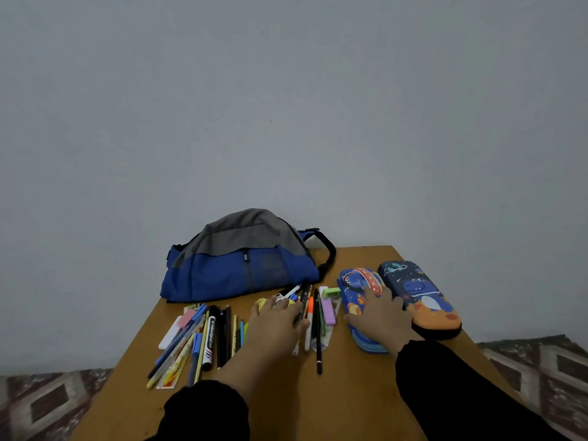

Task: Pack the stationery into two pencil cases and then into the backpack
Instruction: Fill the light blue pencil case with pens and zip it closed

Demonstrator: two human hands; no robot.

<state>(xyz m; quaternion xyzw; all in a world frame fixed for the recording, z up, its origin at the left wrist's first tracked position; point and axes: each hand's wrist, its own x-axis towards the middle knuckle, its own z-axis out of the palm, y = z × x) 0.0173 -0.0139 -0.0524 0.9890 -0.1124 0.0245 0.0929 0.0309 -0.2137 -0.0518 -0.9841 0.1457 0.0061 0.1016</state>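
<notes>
On the wooden table (280, 405) we see, at the left, a spread of pens, pencils and a black marker (210, 340), with a blue-and-grey backpack (241, 265) lying behind them against the wall. Our left hand (276, 319) lies flat, fingers spread, on the middle cluster of pens. Further right, our right hand (380, 313) rests, fingers straight, on the blue pencil case (354, 294). The dark dinosaur pencil case (420, 297) sits just beside it.
</notes>
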